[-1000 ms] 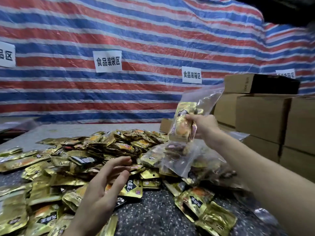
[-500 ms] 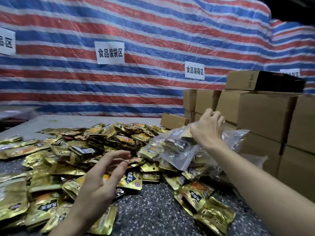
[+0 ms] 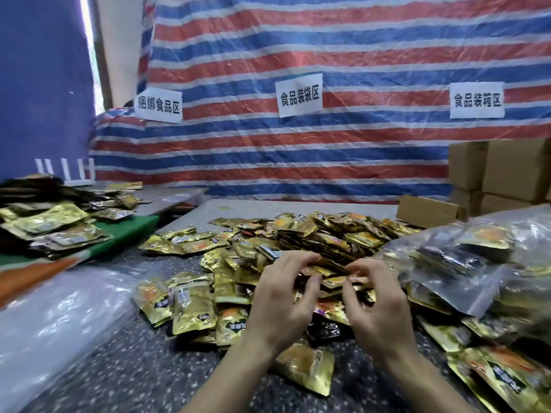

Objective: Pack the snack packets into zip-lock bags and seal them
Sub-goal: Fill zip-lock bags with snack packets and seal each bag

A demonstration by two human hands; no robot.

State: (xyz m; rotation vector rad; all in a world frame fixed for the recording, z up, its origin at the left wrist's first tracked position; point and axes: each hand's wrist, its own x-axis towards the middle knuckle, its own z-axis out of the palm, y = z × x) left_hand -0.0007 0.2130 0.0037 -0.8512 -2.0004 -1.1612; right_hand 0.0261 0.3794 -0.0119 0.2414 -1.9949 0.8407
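The left hand [image 3: 281,299] and right hand [image 3: 377,302] each grasp gold snack packets [image 3: 325,271] atop the pile mid-table [image 3: 134,368]. Filled zip-lock bags [image 3: 465,263] lie just right.

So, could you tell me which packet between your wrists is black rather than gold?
The black packet lying just beyond the lone gold packet, between the left hand and right hand; its neighbours are gold.

- Heap of snack packets [image 3: 316,234] on table [image 3: 134,371], under and beyond the fingers [image 3: 293,259].
- Right of fingers: filled zip-lock bags [image 3: 465,263], lying on packets.
- Left: plastic bags [image 3: 53,323]; second packet heap [image 3: 50,225] farther left, behind.
- Far right, behind: cardboard boxes [image 3: 507,171].
- Nearer than fingers: loose packet [image 3: 307,371].
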